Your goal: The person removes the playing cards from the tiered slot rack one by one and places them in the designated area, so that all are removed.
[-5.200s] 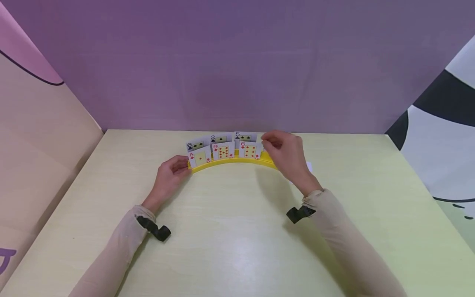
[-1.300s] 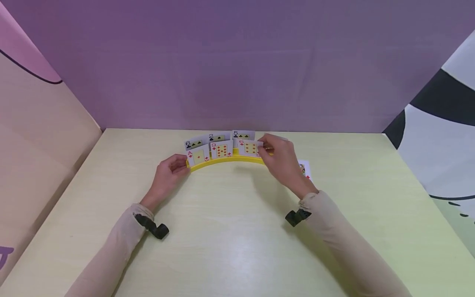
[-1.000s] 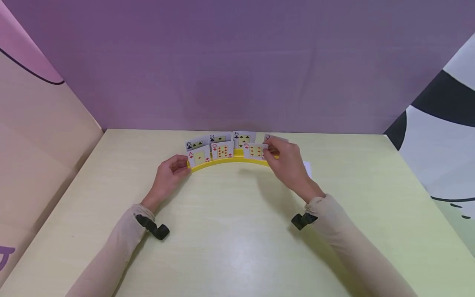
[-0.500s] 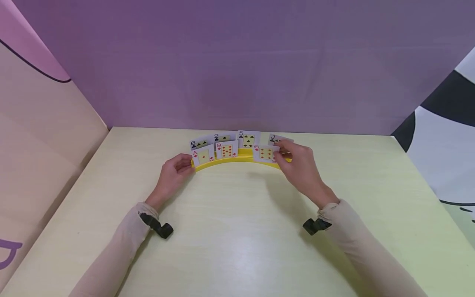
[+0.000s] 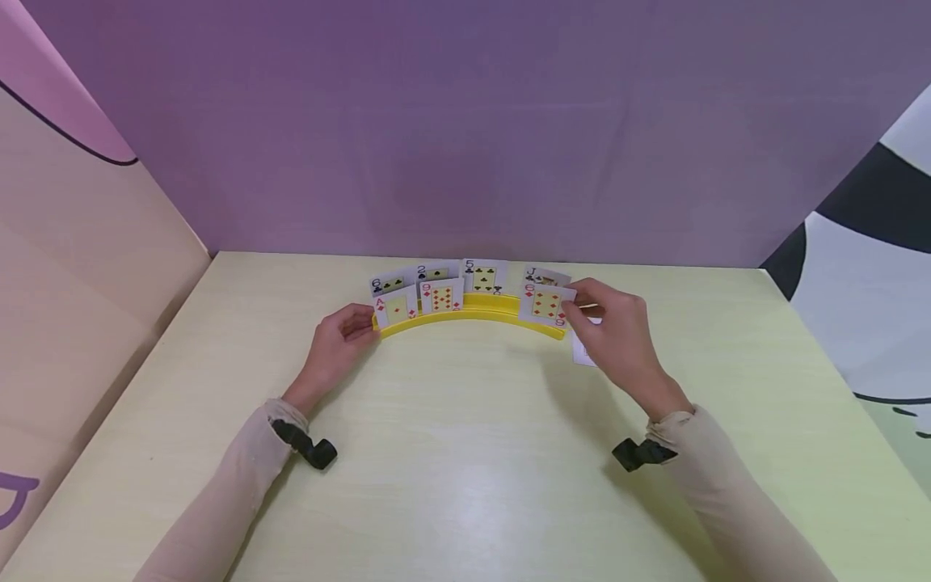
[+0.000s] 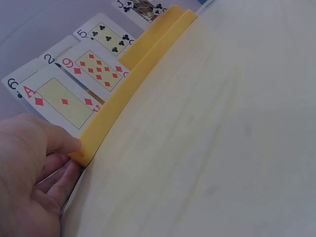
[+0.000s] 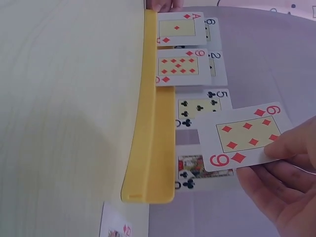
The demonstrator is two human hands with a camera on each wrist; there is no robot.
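Head view: a pale table point(image 5: 465, 469) was seen, with both sleeved forearms laid in from the near edge. The left hand point(image 5: 334, 343) was found at the left end of the yellow rack point(image 5: 465, 311), thumb and fingers curled about that end; in the left wrist view the thumb point(image 6: 54, 140) was pressed against the rack's end and the fingers lay beneath it. The right hand point(image 5: 614, 339) was held at the rack's right end, and the six of diamonds point(image 5: 545, 304) was pinched at its edge between thumb and fingers. In the right wrist view that card point(image 7: 244, 136) was seen lifted clear of the rack point(image 7: 150, 113), held out past the front slot and partly over the five of clubs point(image 7: 200, 107) and the jack point(image 7: 197, 168).

In the front slot, the ace of diamonds point(image 5: 395, 308) and the nine of diamonds point(image 5: 440, 297) were standing. Behind them, in the back slot, a black six point(image 5: 387, 284), a black two point(image 5: 433, 273), the five of clubs point(image 5: 484, 276) and the jack point(image 5: 545, 276) were standing. A loose card point(image 5: 584, 352) was lying flat on the table just beside the rack's right end, partly hidden by the right hand. A purple backdrop point(image 5: 465, 121) was noted behind the table.
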